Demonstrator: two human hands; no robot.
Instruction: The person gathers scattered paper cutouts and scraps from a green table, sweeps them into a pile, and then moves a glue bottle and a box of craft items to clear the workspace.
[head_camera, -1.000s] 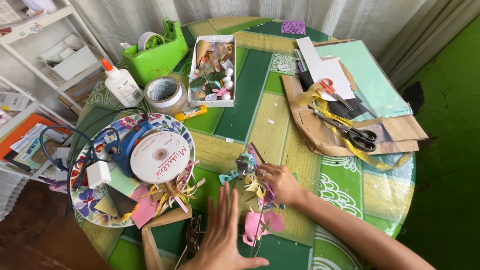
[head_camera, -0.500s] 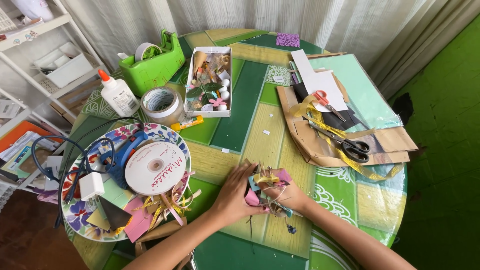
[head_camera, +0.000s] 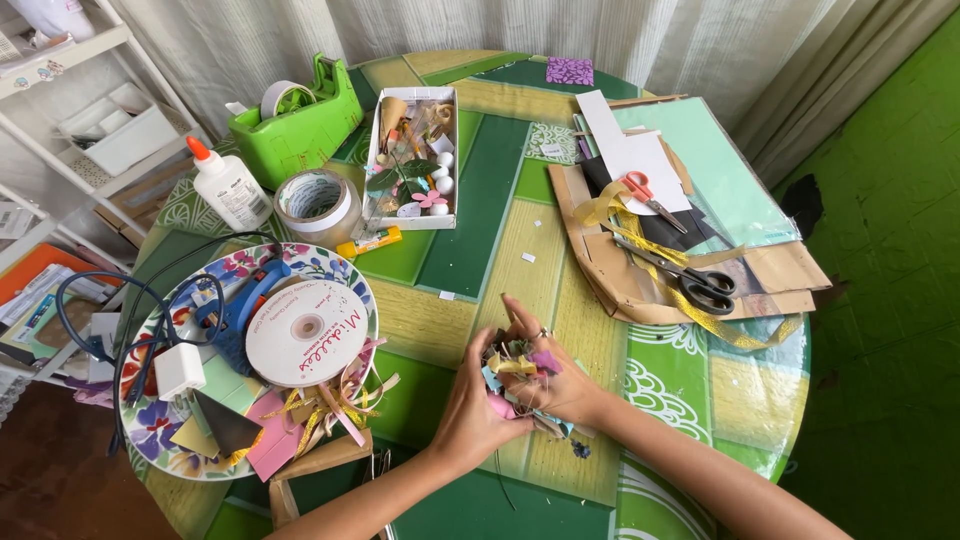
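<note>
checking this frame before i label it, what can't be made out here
- Head view: the paper scraps are bunched between the left hand and right hand; fingers hide how many pieces there are and their shapes.
- The contents of the white box are too small to tell apart.
- The floral plate is mostly covered by a ribbon spool and cables.
- The shelf is cut off by the left edge.

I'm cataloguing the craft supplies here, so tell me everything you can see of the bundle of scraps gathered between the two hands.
The bundle of scraps is a loose, crumpled heap of small paper and ribbon offcuts: pink, yellow, pale blue, purple and some green. It sits above the green and yellow table, near its front edge. The left hand cups it from below and the side, while the right hand, wearing a ring, presses it from the other side. A few bits poke out between the fingers.
</note>
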